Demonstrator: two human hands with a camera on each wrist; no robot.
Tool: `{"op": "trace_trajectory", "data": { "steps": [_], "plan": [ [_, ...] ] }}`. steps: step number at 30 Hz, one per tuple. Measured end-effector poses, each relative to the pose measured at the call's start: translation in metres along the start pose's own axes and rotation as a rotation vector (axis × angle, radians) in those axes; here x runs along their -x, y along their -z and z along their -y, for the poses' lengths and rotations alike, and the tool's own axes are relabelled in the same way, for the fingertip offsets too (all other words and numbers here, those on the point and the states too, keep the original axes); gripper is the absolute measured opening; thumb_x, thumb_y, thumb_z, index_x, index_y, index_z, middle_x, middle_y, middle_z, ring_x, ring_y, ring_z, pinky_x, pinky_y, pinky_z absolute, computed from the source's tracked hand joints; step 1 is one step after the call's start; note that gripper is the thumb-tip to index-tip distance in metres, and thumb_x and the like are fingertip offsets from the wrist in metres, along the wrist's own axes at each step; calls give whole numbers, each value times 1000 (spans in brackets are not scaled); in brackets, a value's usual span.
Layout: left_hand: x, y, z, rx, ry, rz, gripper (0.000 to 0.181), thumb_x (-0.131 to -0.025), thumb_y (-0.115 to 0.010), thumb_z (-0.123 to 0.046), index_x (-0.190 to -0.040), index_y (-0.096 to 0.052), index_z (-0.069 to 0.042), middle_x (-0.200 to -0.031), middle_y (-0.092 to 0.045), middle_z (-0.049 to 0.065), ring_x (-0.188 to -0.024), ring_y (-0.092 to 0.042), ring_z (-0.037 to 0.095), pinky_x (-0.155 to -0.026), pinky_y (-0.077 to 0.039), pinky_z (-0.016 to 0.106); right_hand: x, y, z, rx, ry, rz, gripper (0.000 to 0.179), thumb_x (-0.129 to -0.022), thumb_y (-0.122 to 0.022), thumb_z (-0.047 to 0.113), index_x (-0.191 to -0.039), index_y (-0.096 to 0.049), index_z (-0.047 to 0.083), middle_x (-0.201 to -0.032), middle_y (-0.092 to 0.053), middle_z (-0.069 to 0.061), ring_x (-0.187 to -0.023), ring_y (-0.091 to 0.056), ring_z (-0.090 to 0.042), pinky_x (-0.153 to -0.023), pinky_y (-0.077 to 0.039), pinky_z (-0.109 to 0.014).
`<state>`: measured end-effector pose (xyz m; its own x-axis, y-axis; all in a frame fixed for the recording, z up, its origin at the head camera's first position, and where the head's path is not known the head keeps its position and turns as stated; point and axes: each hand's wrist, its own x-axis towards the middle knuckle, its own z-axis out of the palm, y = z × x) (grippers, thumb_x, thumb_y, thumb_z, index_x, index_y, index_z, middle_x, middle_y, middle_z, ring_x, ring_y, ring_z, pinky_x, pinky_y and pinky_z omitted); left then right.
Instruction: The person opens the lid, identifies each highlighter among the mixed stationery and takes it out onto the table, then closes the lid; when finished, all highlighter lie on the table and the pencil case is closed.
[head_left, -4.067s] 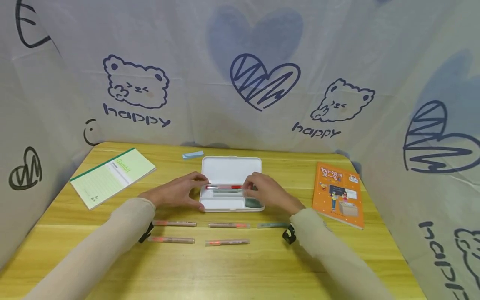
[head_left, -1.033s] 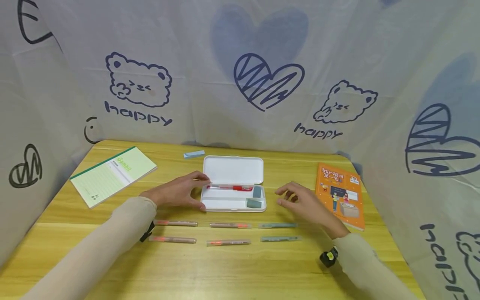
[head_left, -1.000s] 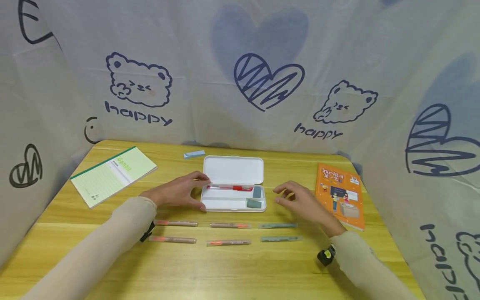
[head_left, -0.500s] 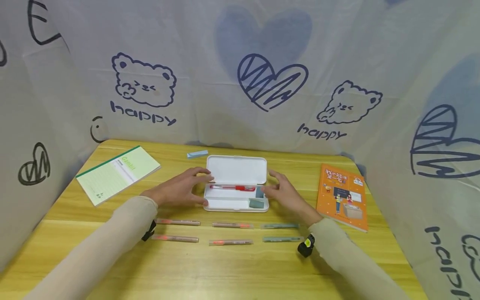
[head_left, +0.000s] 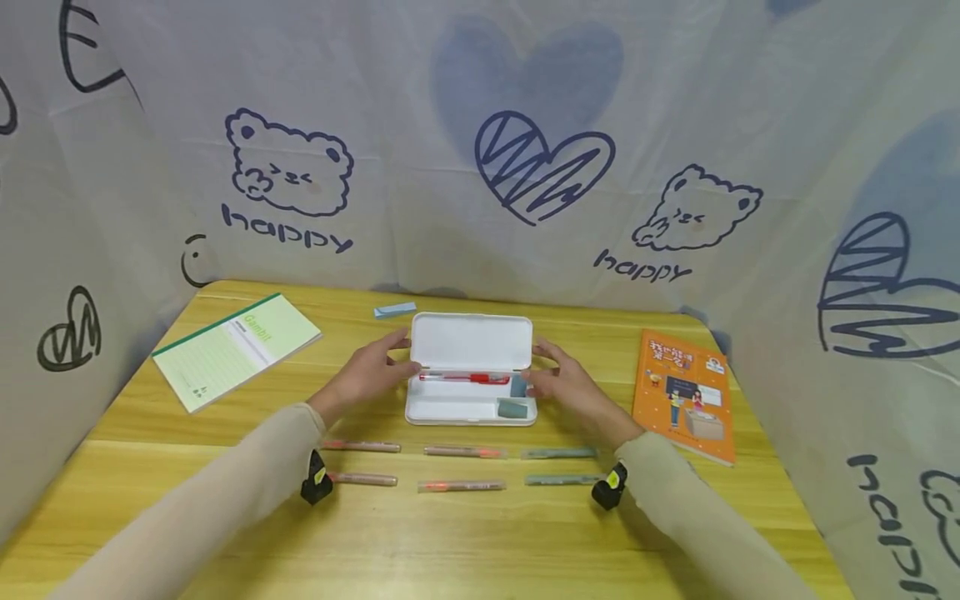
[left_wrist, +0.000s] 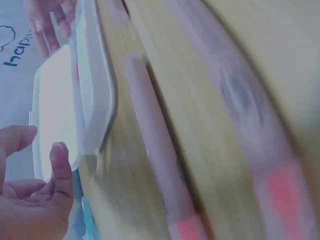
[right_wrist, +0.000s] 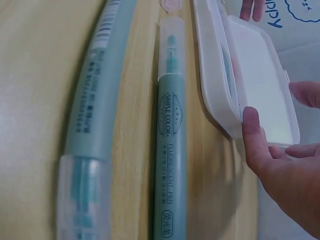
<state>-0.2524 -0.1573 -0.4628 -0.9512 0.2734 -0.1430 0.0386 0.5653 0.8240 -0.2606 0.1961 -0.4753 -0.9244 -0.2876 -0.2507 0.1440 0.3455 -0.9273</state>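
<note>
A white pencil case stands with its lid raised in the middle of the table. Inside it, a red pen lies along the rear compartment, beside a grey-green block; a second grey-green block sits in the front compartment. At the case's left end is my left hand, thumb and fingers spread apart by the lid corner. My right hand is at the other end, its thumb near the rear block and its fingers by the lid edge. Both wrist views show gaps between thumb and fingers.
In front of the case lie brownish-pink highlighters and two green highlighters, in two rows. A green notebook is at left, an orange book at right, a light blue strip behind. Patterned cloth surrounds the table.
My right hand was over the case, moved off to the right, and has come back to its right end. A second green highlighter now shows in front. My left hand has shifted toward the lid.
</note>
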Motion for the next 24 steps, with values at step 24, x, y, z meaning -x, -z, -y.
{"op": "trace_trajectory", "data": {
  "steps": [24],
  "plan": [
    [18,4,9,442,5,130,57,-120,-36,-43,-153,-40,3,-165,-38,28,-156,-41,50,-129,-39,56,11,4,-10,-135,49,-36,51,-117,-49,41,-149,-45,0,-160,-44,-22,-153,-46,-43,-126,-44,-52]
  ]
}}
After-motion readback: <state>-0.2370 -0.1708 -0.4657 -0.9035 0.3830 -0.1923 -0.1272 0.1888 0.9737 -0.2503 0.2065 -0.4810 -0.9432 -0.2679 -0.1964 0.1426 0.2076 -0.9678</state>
